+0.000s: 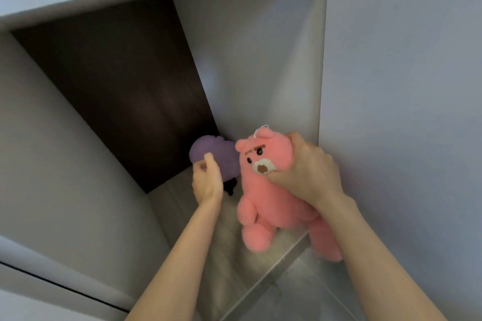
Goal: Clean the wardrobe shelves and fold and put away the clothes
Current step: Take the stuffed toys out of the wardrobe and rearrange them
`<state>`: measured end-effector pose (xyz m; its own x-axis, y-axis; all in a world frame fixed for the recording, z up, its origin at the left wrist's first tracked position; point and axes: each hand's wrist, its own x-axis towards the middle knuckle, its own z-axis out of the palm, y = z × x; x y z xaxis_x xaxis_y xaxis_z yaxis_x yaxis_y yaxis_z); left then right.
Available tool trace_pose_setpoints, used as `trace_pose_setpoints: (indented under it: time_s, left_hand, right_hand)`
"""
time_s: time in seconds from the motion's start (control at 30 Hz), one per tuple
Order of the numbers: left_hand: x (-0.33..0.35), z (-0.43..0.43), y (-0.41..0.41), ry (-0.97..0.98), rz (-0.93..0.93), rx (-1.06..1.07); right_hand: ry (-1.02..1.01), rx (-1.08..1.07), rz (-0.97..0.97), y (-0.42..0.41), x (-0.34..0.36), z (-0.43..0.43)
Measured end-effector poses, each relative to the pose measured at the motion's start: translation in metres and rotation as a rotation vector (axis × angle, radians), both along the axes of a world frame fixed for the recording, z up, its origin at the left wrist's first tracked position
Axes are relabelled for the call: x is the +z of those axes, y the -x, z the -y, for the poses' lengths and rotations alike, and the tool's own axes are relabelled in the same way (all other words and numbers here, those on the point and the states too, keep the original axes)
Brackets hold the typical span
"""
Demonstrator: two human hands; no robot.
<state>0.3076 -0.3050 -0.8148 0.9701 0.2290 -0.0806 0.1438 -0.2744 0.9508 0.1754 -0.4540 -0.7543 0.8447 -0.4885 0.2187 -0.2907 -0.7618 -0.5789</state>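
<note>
both hands on soft toys in the wardrobe

the grey wardrobe compartment (pixel 260 73) has a dark brown back panel (pixel 117 86) and a pale shelf board (pixel 224 258). a pink plush bear (pixel 263 206) stands upright at the shelf's right front, one leg hanging over the edge. a purple plush toy (pixel 221 156) sits behind it in the back corner, touching it. the right hand (pixel 310 174) grips the bear's head. the left hand (pixel 207 182) pinches the purple toy's edge.
</note>
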Motion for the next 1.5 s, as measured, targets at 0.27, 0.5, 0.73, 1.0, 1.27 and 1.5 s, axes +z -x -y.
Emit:
trace_pose_setpoints:
  time_s: [0.27,0.5,0.73,1.0,1.27,1.5]
  left_hand:
    - [-0.093,-0.016,-0.047,-0.328,-0.145,-0.169]
    - [-0.144,-0.022,-0.082,-0.582,-0.08,-0.392]
    - [-0.19,-0.008,-0.131,-0.46,-0.146,-0.328]
    - [-0.217,-0.003,-0.154,-0.35,-0.178,-0.155]
    - [-0.189,-0.004,-0.135,-0.248,-0.186,-0.08]
    - [-0.076,-0.001,-0.094,0.118,-0.281,-0.046]
  right_hand:
    - [0.083,0.125,-0.229,0.0,-0.011,0.006]
    - [0.147,0.075,-0.367,-0.003,-0.046,0.011]
    - [0.222,0.079,-0.345,-0.018,-0.069,0.015]
    - [0.201,0.138,-0.355,-0.028,-0.076,0.017]
    - [0.193,0.134,-0.365,-0.029,-0.081,0.018]
    - [-0.02,-0.003,-0.35,-0.009,-0.045,0.004]
